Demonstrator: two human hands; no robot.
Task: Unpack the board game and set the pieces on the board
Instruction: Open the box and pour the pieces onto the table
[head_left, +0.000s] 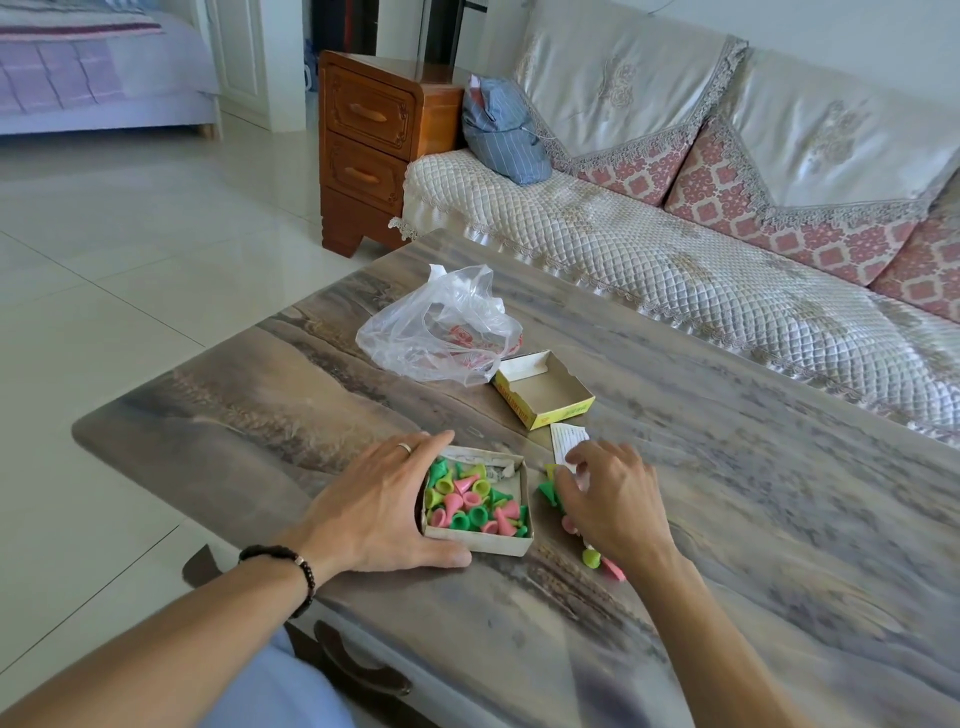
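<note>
Low in the frame, the left hand (382, 506) is gripping the box (475, 499), thumb along its near wall, fingers curling over its left wall. Cones (470, 501) are lying inside it, pointing every way. Right hand (610, 501), fingers curled, is covering loose cones (548, 491) just right; its hold is unclear. Lid (543, 395) is lying open-side up above, long axis running upper left to lower right.

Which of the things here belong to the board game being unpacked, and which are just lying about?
Game things:
box of pieces, held by left hand
loose pieces under right hand
lid
paper slip

Lying about:
plastic bag on the table, perhaps the game's wrapping
sofa
bundle
cabinet
</note>
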